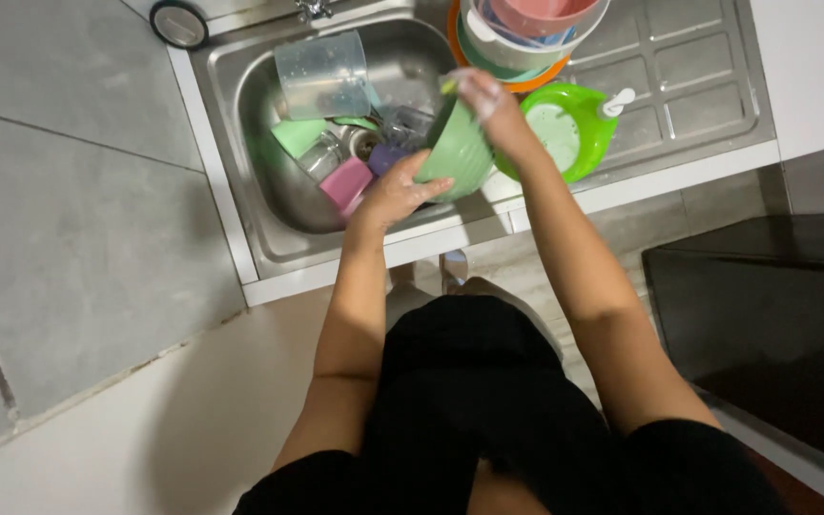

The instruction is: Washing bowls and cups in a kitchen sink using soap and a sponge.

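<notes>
We look straight down at a steel sink set in a white bench, and both of our bare hands work over it on a green bowl. The left hand cups the bowl from below at its near side, fingers spread along the outer wall, so its grip is wrapped on the bowl. The right hand comes in from above at the bowl's rim, soapy and a little blurred; its grip looks pressed together at the rim beside a small yellow-green scrap, but we cannot tell what exactly it pinches. The bowl is tilted and held above the sink's right edge, clear of the dishes beneath. In the basin lie a clear plastic jug, a pale green piece, a pink cup, a purple cup and some glass or metal pieces packed between them. On the ribbed draining board to the right sits a bright green lidded dish, touching the bowl's far side, and behind it a stack of bowls in white, orange, blue and pink.
</notes>
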